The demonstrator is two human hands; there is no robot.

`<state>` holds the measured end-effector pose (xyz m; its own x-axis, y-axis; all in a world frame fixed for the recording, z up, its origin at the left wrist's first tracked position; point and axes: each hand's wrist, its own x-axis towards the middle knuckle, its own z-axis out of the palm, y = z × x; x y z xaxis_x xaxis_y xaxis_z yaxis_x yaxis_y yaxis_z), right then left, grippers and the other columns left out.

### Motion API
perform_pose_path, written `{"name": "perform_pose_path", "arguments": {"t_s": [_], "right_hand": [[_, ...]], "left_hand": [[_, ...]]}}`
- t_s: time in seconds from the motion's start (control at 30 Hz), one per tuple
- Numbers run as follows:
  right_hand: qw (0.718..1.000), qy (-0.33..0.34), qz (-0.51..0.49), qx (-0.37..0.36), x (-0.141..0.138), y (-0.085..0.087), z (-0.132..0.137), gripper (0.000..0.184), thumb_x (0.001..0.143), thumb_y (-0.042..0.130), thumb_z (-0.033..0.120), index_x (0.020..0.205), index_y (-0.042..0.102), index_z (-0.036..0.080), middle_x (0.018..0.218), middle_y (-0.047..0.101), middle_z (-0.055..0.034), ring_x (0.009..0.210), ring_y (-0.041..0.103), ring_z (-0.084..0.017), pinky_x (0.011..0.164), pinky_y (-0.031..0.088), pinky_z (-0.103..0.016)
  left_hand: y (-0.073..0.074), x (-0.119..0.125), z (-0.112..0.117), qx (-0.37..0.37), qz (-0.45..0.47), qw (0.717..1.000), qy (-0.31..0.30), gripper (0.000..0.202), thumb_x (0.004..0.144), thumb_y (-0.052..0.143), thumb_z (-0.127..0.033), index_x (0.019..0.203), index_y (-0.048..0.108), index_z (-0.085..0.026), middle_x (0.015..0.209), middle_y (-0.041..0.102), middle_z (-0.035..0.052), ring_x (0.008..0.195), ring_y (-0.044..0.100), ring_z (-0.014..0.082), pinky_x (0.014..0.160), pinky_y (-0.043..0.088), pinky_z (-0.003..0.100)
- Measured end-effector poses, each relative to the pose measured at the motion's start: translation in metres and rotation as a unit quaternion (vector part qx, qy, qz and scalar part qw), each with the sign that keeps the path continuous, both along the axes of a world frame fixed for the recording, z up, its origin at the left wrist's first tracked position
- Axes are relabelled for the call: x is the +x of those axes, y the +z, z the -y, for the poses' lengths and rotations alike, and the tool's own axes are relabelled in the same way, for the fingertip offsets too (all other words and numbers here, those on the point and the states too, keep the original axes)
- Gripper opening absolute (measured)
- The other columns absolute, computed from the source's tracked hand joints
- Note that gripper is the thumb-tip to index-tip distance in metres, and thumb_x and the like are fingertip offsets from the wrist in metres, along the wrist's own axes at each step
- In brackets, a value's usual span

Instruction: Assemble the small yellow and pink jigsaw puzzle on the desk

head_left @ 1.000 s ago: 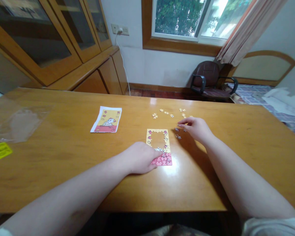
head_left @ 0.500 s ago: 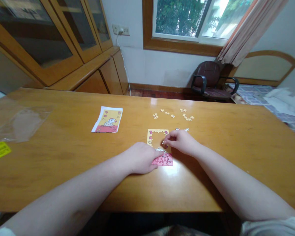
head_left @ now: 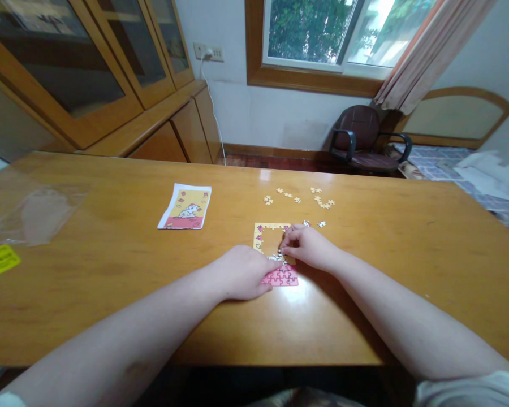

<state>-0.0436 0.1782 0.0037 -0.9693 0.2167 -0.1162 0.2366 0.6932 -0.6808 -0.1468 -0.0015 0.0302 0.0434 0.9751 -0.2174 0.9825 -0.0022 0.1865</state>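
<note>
A partly assembled jigsaw puzzle [head_left: 282, 277] lies on the table, with a yellow frame, a pink bottom and a gap in its middle. My left hand [head_left: 248, 272] rests at its left side, fingers stretched out, the index finger on the pink part near the white pieces. Over the right side of the gap, my right hand [head_left: 307, 244] pinches a small puzzle piece [head_left: 280, 252], mostly hidden by the fingers. Just beyond that hand lie two white loose pieces [head_left: 321, 224]. A picture sheet [head_left: 186, 208] with a white bird on yellow and pink lies to the left.
Several yellow loose pieces [head_left: 324, 203] are scattered behind the puzzle. A clear plastic bag [head_left: 42, 215] and a yellow label [head_left: 0, 262] lie at the table's left. Past the far table edge stand an office chair [head_left: 360, 135] and a wooden cabinet [head_left: 161, 107].
My right hand has shifted slightly left and lower with the puzzle piece, closer to the white pieces along the gap's lower edge. My left hand stays in place.
</note>
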Motion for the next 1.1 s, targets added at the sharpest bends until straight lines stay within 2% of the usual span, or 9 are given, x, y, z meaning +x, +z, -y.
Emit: {"name": "perform_pose_path", "arguments": {"t_s": [0.3,0.47,0.6,0.7,0.77,0.83,0.9,0.97,1.1], "right_hand": [[0.997,0.036,-0.021,0.071,0.001,-0.004,-0.002,0.006,0.076,0.072,0.016,0.082,0.072,0.018,0.087,0.06,-0.0047,0.081,0.058,-0.015,0.079,0.046,-0.029],[0.996,0.012,-0.013,0.089,0.002,0.0,0.004,0.014,0.072,0.075,0.018,0.086,0.07,0.018,0.089,0.061,-0.0039,0.077,0.058,-0.014,0.075,0.046,-0.027],[0.994,0.022,-0.006,0.103,0.003,0.005,0.005,0.004,0.076,0.072,0.02,0.08,0.07,0.019,0.087,0.063,-0.0036,0.077,0.059,-0.014,0.073,0.045,-0.025],[0.983,-0.008,-0.011,0.184,0.005,0.011,-0.016,0.014,0.086,0.059,0.028,0.09,0.072,0.021,0.091,0.067,-0.0052,0.082,0.062,-0.017,0.075,0.046,-0.027],[0.959,-0.062,0.008,0.277,0.009,0.015,-0.043,0.022,0.089,0.053,0.026,0.1,0.071,0.021,0.099,0.069,-0.0071,0.086,0.063,-0.02,0.076,0.046,-0.03],[0.935,-0.104,0.062,0.334,0.014,0.016,-0.071,0.024,0.087,0.051,0.023,0.1,0.073,0.022,0.103,0.07,-0.0073,0.088,0.064,-0.022,0.074,0.046,-0.03],[0.932,-0.09,0.097,0.338,0.019,0.016,-0.095,0.024,0.084,0.053,0.021,0.094,0.075,0.024,0.1,0.071,-0.0053,0.086,0.064,-0.021,0.073,0.046,-0.029],[0.947,-0.044,0.097,0.304,0.021,0.015,-0.107,0.022,0.083,0.056,0.022,0.094,0.075,0.025,0.099,0.072,-0.0039,0.088,0.064,-0.02,0.075,0.046,-0.027],[0.958,0.006,0.099,0.269,0.018,0.011,-0.108,0.02,0.082,0.06,0.025,0.094,0.076,0.022,0.101,0.072,-0.0057,0.092,0.063,-0.021,0.079,0.045,-0.026]], "left_hand": [[0.0,0.0,0.0,-0.006,0.005,1.0,0.005,0.038,0.084,0.053,-0.044,0.12,0.059,-0.033,0.084,0.071,0.0038,0.07,0.065,0.0228,0.063,0.048,0.033],[0.0,0.0,0.0,-0.008,0.006,1.0,0.006,0.04,0.084,0.053,-0.043,0.122,0.058,-0.032,0.084,0.071,0.0047,0.07,0.065,0.0232,0.064,0.048,0.034],[0.0,-0.001,-0.001,-0.01,0.021,1.0,0.011,0.038,0.085,0.052,-0.043,0.12,0.06,-0.031,0.085,0.071,0.0053,0.071,0.066,0.0237,0.064,0.048,0.034],[-0.001,-0.002,-0.002,-0.009,0.037,0.999,0.018,0.035,0.087,0.048,-0.042,0.118,0.061,-0.032,0.091,0.072,0.005,0.078,0.067,0.0238,0.066,0.049,0.033],[-0.002,-0.002,-0.002,-0.01,0.047,0.999,0.024,0.036,0.089,0.046,-0.042,0.12,0.061,-0.032,0.095,0.072,0.0051,0.082,0.067,0.024,0.067,0.049,0.032],[-0.003,-0.003,-0.003,-0.014,0.054,0.998,0.03,0.037,0.09,0.044,-0.043,0.121,0.061,-0.031,0.098,0.072,0.0054,0.084,0.068,0.0243,0.068,0.049,0.032],[-0.004,-0.002,-0.003,-0.016,0.056,0.998,0.035,0.037,0.091,0.042,-0.043,0.121,0.061,-0.031,0.1,0.072,0.0057,0.085,0.068,0.0243,0.068,0.049,0.032],[-0.005,-0.002,-0.003,-0.013,0.054,0.998,0.035,0.037,0.092,0.042,-0.042,0.121,0.061,-0.031,0.1,0.072,0.0057,0.085,0.068,0.0236,0.069,0.049,0.032],[-0.004,0.001,-0.001,-0.003,0.039,0.999,0.031,0.036,0.093,0.04,-0.039,0.12,0.062,-0.029,0.096,0.072,0.0057,0.081,0.067,0.0218,0.068,0.048,0.032]]}}
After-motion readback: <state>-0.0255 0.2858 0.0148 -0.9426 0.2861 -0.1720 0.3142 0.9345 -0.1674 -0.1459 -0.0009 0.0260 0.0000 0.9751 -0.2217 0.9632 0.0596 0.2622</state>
